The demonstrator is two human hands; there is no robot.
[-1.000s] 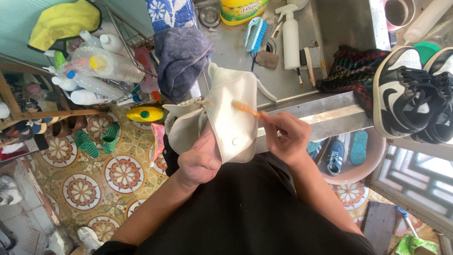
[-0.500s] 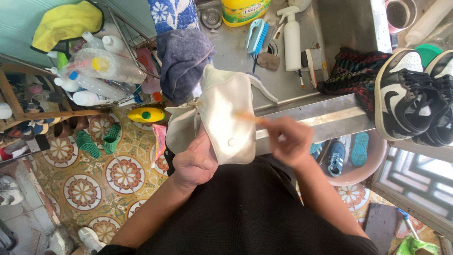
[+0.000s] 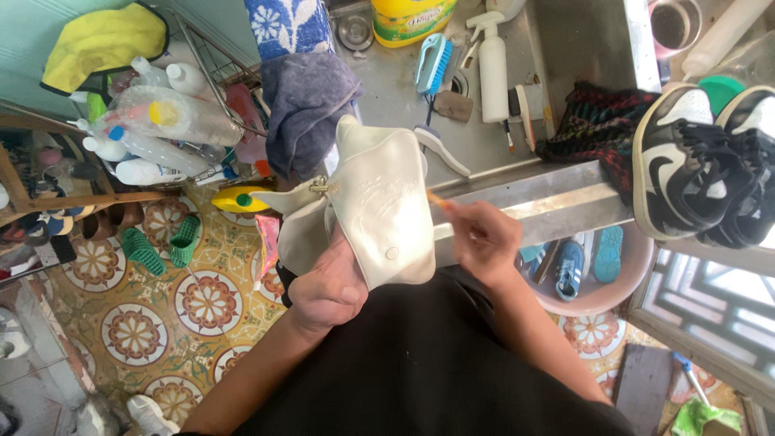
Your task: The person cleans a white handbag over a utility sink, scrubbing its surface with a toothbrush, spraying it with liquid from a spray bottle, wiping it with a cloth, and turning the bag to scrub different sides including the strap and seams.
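Since the earlier frame the right hand (image 3: 484, 240) has drawn its orange-handled brush (image 3: 440, 201) back toward the cream leather bag's (image 3: 379, 211) edge. Its grip pinches the handle; the left hand (image 3: 327, 287) clasps the bag from beneath, above the steel counter (image 3: 549, 206).

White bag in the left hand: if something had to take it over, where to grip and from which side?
Judging by its pose, grip the cream bag at its lower body, from below on the person's left, as the left hand does now. The flap with its snap faces up and the right hand works a thin orange tool at its right edge, so keep those clear.
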